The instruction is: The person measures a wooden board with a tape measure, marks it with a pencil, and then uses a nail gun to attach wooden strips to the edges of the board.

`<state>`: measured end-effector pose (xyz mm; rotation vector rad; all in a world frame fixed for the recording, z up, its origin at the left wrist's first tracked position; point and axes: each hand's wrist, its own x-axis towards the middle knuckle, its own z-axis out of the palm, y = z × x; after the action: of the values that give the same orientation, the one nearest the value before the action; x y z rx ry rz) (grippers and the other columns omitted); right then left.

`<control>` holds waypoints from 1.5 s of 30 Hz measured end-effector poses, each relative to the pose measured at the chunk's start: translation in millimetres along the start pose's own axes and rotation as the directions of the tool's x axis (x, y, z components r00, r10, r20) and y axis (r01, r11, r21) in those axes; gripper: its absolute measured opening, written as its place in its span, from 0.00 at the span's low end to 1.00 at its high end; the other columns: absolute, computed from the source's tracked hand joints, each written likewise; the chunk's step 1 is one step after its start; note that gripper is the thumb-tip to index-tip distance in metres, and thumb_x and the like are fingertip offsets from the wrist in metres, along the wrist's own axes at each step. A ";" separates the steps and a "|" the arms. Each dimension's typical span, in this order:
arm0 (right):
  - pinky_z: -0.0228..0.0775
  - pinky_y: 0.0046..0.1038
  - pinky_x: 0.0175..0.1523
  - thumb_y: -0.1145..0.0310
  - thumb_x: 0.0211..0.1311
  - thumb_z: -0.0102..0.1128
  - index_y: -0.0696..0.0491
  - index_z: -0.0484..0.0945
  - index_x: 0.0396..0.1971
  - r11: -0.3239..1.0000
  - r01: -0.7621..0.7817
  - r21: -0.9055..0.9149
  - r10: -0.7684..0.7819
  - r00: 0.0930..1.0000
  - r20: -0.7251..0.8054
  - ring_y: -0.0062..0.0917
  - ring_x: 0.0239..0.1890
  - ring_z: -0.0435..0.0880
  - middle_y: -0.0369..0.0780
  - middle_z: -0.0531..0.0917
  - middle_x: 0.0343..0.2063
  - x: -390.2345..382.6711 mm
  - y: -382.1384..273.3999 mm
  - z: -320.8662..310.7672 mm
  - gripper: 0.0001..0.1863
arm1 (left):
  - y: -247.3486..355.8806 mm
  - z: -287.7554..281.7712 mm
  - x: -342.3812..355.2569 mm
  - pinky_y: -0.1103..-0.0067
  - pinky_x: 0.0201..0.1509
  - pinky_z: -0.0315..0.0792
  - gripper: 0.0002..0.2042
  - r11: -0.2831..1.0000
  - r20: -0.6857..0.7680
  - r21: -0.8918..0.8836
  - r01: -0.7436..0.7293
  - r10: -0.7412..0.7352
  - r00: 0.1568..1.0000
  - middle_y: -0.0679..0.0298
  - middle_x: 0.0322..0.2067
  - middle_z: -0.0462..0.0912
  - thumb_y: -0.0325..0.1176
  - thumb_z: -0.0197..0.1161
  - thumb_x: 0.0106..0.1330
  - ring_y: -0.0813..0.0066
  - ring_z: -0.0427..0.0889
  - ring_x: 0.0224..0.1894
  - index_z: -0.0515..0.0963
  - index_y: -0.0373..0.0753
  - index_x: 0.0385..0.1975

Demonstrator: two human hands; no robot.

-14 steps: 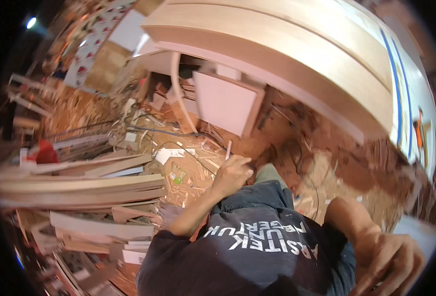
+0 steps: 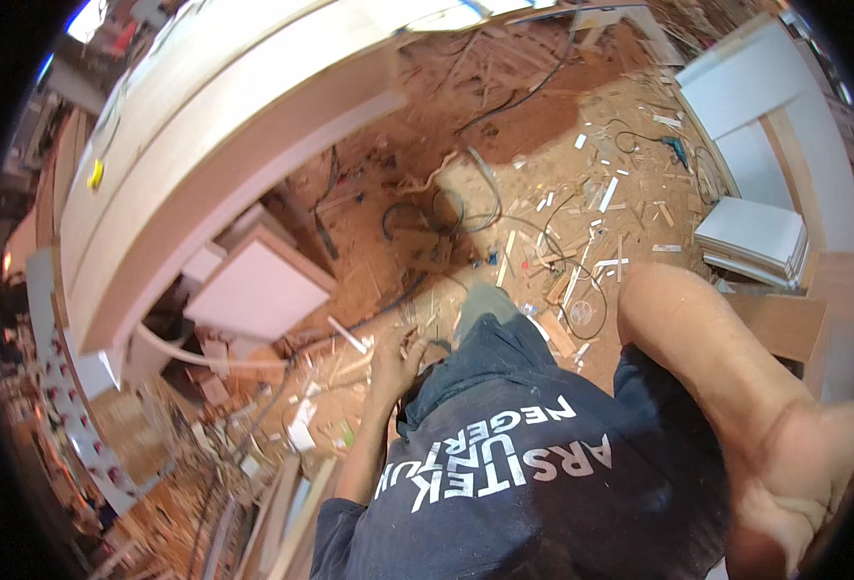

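Swung to the upper left of the frame since the earlier view is the long, pale wooden structure. Below centre, a thin white stick is seen just left of the bare left hand, whose fingers are curled; whether anything is pinched cannot be told. At lower right, the bare right hand's grip cannot be told.

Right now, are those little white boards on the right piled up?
Piled up: the white boards lie atop one another, layered edges showing.

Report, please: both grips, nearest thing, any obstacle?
Left grip beside pale stick, hold unclear. Right grip at picture's right edge, contents unclear. Cables and wood scraps on floor ahead.
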<state>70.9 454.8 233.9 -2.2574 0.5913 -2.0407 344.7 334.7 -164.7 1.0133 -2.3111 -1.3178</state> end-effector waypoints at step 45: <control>0.71 0.47 0.60 0.70 0.62 0.62 0.62 0.73 0.59 0.224 -0.322 -0.920 0.853 0.522 0.026 0.50 0.52 0.82 0.57 0.82 0.48 -218.1 743.9 -679.1 0.25 | 125.1 299.1 499.2 0.64 0.50 0.78 0.19 0.682 -0.573 -0.362 0.635 -0.700 0.426 0.48 0.38 0.88 0.45 0.64 0.67 0.51 0.87 0.43 0.85 0.32 0.43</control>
<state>-784.8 -17.9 -92.5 -2.0572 2.3428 -0.5670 -230.1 216.0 -263.8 2.1075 -1.2646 -0.9637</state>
